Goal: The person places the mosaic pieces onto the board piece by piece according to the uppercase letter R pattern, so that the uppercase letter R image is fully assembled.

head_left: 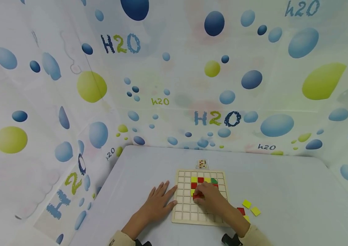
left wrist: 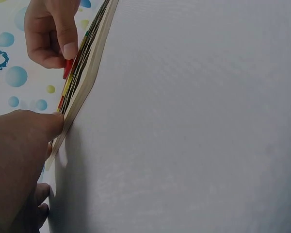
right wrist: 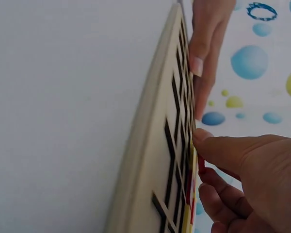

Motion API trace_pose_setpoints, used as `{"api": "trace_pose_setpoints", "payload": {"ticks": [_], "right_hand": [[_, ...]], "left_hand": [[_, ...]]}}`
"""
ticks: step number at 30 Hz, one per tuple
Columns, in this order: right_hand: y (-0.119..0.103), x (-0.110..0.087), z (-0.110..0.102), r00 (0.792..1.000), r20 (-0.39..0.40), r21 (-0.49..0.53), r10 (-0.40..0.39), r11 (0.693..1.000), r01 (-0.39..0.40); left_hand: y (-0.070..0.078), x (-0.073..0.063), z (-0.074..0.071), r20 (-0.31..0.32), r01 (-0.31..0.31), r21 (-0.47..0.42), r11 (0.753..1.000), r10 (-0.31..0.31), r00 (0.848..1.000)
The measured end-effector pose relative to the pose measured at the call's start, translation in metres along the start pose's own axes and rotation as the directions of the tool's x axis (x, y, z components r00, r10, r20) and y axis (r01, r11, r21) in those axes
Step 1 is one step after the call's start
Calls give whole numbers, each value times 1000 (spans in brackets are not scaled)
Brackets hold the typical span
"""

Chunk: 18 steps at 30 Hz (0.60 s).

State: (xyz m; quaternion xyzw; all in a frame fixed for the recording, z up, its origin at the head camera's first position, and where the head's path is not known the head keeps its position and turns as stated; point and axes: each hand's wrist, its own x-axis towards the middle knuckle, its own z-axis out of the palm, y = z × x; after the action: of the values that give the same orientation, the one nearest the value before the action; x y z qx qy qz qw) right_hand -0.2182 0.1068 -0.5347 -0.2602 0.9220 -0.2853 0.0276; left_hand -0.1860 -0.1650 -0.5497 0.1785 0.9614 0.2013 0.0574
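A square wooden grid board [head_left: 183, 216] lies on the white table, with red, yellow and green tiles in several of its upper and middle cells. My right hand [head_left: 212, 200] is over the middle of the board and pinches a red tile [head_left: 196, 196] between thumb and fingers. In the left wrist view that red tile [left wrist: 67, 69] is tilted at the board's face. My left hand [head_left: 158, 203] lies flat with fingers spread, thumb and index finger touching the board's left edge. Part of the tile pattern is hidden behind my right hand.
Beyond the board lies a small pattern card [head_left: 202, 164] with a coloured grid. Right of the board, by my right forearm, are loose yellow tiles [head_left: 255, 211] and a red tile [head_left: 241, 211]. A printed curtain [head_left: 174, 85] stands behind the table [head_left: 284, 191].
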Motion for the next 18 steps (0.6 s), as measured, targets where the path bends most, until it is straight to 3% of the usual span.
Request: {"api": "trace_pose_setpoints", "payload": {"ticks": [18], "right_hand": [[-7, -6, 4, 995, -19, -106, -93, 990, 90]], "left_hand": [[0, 1, 0, -7, 7, 5, 1000, -7, 1000]]}}
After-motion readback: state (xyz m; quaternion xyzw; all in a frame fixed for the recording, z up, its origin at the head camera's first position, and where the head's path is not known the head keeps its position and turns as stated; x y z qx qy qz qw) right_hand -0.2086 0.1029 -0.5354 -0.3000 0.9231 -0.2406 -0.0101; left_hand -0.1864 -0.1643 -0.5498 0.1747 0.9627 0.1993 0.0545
